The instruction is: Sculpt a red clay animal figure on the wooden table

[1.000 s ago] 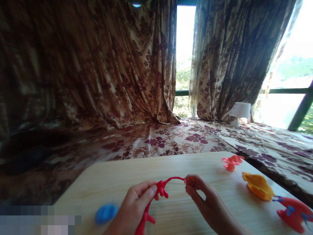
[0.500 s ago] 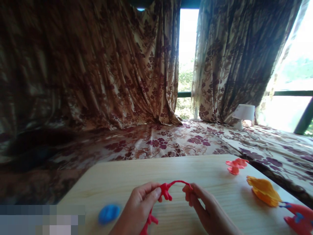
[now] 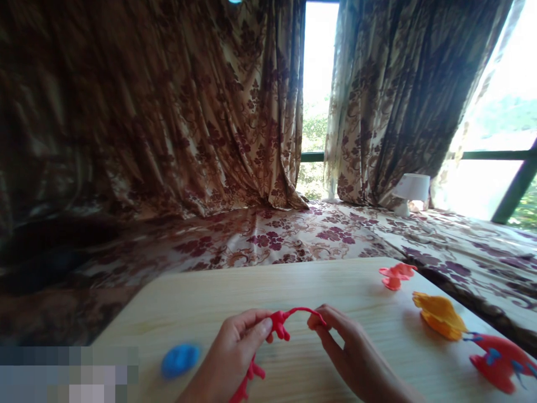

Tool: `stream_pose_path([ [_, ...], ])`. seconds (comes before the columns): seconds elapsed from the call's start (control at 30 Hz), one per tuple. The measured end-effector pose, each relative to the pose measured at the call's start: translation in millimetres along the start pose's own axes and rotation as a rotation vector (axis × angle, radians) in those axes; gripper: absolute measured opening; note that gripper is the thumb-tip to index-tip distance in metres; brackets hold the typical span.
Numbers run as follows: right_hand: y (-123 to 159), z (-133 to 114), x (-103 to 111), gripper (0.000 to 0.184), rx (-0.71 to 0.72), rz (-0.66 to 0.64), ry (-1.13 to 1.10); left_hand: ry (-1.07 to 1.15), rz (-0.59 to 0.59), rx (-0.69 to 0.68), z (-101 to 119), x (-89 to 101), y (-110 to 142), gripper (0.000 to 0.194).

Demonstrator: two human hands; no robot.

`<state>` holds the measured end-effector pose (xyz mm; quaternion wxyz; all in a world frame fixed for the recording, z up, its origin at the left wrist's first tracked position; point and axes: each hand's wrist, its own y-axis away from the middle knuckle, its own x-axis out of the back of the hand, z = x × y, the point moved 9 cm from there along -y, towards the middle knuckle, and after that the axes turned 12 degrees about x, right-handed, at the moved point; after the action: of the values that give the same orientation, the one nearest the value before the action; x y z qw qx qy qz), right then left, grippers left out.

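Observation:
A stretchy red toy figure (image 3: pixel 280 324) arches over a pale wooden table (image 3: pixel 201 302) near its front edge. My left hand (image 3: pixel 235 350) pinches the toy's body between thumb and fingers. My right hand (image 3: pixel 342 341) pinches the thin end of the toy's long arm. Both hands are closed on it, and the red strand bows upward between them. The toy's lower part trails down beside my left wrist.
On the table lie a blue oval piece (image 3: pixel 180 359) at the left, a small red-orange toy (image 3: pixel 395 275), a yellow-orange toy (image 3: pixel 440 317) and a red toy with blue marks (image 3: pixel 499 361) at the right. A floral cloth (image 3: pixel 293 235), curtains and a white lamp (image 3: pixel 411 191) lie beyond.
My hands have drawn a little closer together, so the red strand arches shorter. The view shifted slightly; the other toys stay where they were.

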<state>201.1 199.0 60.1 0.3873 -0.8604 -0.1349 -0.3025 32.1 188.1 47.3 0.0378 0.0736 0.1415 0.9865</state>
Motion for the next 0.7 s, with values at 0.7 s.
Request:
stream_pose_path([
  [0.7, 11, 44, -11, 0.029, -0.072, -0.114, 0.170, -1.051, 0.434, -0.986, 15, -24.0, 22, 0.019],
])
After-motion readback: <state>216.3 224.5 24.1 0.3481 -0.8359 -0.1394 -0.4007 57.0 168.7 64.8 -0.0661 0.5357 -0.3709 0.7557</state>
